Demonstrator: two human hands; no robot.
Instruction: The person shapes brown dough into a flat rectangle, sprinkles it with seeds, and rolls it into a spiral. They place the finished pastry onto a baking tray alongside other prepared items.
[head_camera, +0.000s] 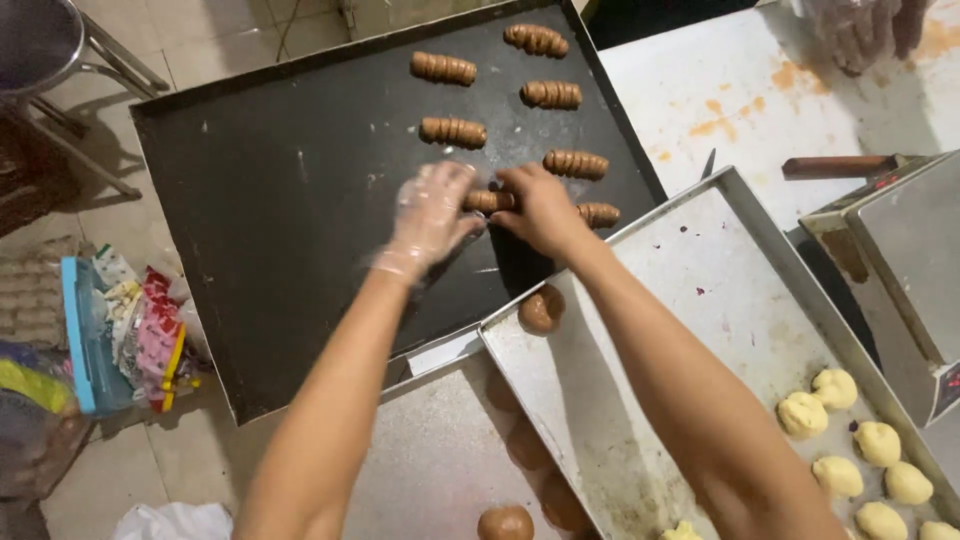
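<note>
Centre of frame: left hand (432, 212), in clear plastic glove, and bare right hand (540, 208) both grasping one ridged brown dough roll (489, 201) on dark baking tray (300, 200). Set in line with six rolls (452, 131) spaced apart above. Pale dough balls (860, 450) lower right.

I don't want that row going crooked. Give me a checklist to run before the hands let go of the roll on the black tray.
1. Both hands on the roll: left hand and right hand meet at the brown ridged roll: ok.
2. Free space on the black tray left of the rows: ok.
3. Clear of the neighbouring roll: cannot tell, the right hand covers the gap.
4. Left glove intact: cannot tell, blurred.
5. Next brown dough piece ready on the metal tray: ok.
</note>
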